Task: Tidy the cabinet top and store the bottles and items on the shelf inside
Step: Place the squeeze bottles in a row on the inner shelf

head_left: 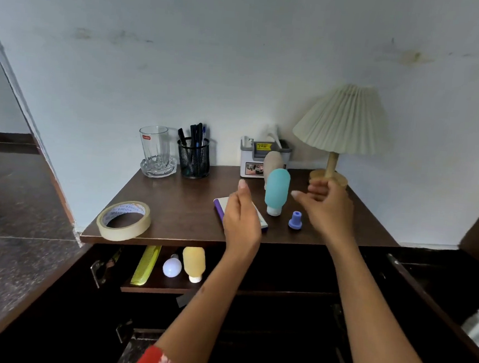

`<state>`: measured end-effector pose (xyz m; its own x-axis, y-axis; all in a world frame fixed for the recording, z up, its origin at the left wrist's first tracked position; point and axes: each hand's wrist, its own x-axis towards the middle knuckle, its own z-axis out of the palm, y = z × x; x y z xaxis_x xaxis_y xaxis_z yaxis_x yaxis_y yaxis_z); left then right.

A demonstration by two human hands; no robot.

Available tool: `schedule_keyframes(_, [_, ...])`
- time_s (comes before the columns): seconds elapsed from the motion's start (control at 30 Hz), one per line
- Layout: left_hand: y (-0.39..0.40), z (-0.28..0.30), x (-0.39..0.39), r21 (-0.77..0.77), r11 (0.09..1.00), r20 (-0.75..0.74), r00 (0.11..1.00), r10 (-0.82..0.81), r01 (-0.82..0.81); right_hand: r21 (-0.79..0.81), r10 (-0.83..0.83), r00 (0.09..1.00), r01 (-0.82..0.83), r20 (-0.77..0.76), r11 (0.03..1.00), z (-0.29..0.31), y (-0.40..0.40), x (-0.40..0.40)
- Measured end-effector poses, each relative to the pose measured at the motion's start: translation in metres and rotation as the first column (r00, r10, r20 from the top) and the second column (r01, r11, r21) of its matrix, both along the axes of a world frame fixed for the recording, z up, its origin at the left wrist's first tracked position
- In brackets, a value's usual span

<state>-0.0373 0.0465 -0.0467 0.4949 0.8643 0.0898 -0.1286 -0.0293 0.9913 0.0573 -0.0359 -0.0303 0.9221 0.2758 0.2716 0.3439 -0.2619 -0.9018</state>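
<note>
- A soft, rounded teal bottle (277, 190) was stood cap-down on the dark wood top (179, 205).
- Both hands, left (239, 218) and right (326, 209), were held loose, nothing gripped.

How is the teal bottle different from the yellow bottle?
The teal bottle stands cap-down on the cabinet top; the yellow bottle is on the inner shelf. Teal lies between both hands; yellow has a light bulb beside it. Both are soft-looking, white-capped bottles.

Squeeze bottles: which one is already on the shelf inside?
The yellow bottle, beside the bulb and comb. The teal bottle and beige bottle stand on the cabinet top.
</note>
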Motion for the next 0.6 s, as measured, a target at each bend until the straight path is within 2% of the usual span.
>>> schedule_keyframes(0.23, [0.007, 0.011, 0.034, 0.064, 0.996, -0.127, 0.990, -0.057, 0.066, -0.283, 0.249, 0.963, -0.269, -0.105, 0.920, -0.003, 0.030, 0.043])
schedule_keyframes(0.6, [0.012, 0.005, 0.063, 0.045, 0.990, -0.258, 0.959, -0.120, 0.136, -0.422, 0.346, 0.935, -0.343, -0.071, 0.839, -0.001, 0.041, 0.057])
